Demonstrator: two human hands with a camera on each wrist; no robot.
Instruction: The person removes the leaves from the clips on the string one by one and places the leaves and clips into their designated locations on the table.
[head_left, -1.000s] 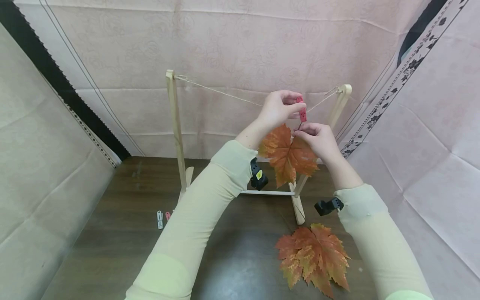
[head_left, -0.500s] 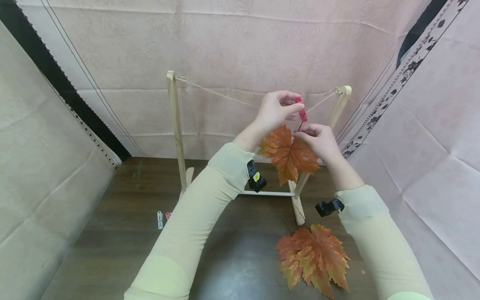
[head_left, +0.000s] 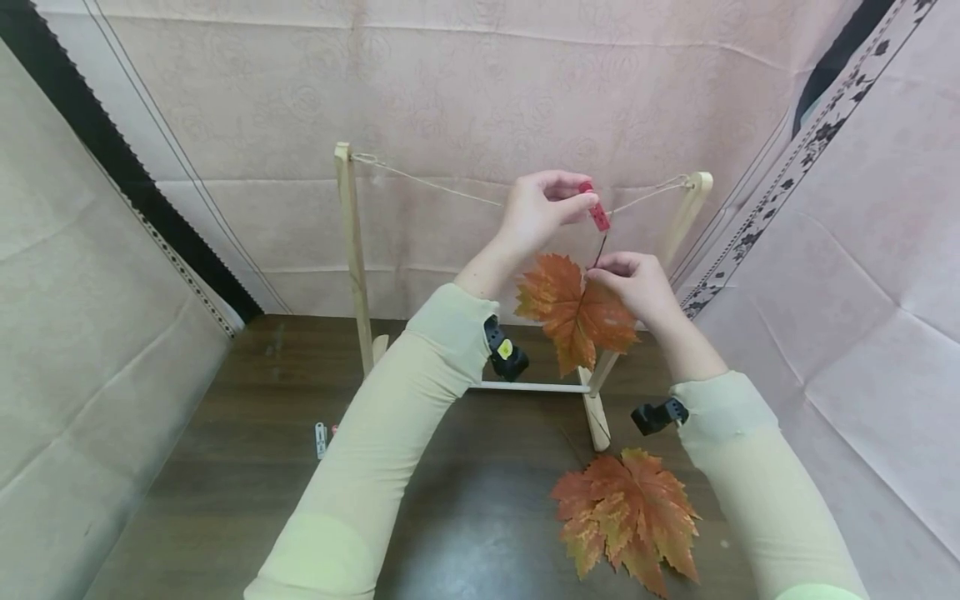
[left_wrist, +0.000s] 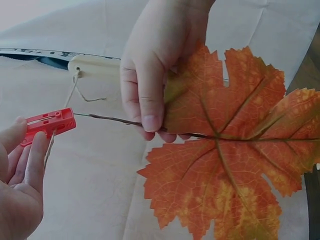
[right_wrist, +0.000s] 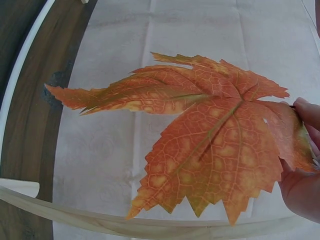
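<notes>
Between the thumb and fingers of my left hand (head_left: 536,212) is a red clothespin (head_left: 595,208), up at the string (head_left: 427,179). In the left wrist view the end of a leaf's thin dark stem (left_wrist: 107,118) meets the front of the clothespin (left_wrist: 62,120), and the string passes by it. Just below, my right hand (head_left: 637,283) pinches that stem close to the blade of the orange artificial maple leaf (head_left: 577,312). The leaf hangs down, its blade filling much of the right wrist view, where only some fingertips (right_wrist: 305,112) show.
The string spans a wooden frame with a left post (head_left: 351,250), a right post (head_left: 686,212) and a white bottom rod (head_left: 536,387). More artificial leaves (head_left: 630,517) lie on the dark table (head_left: 465,517). A white clothespin (head_left: 321,440) lies at the left, beside a partly hidden red one.
My left hand has shifted slightly left and up, tilting the red clothespin and baring more of the stem. The right hand and leaf have barely moved.
</notes>
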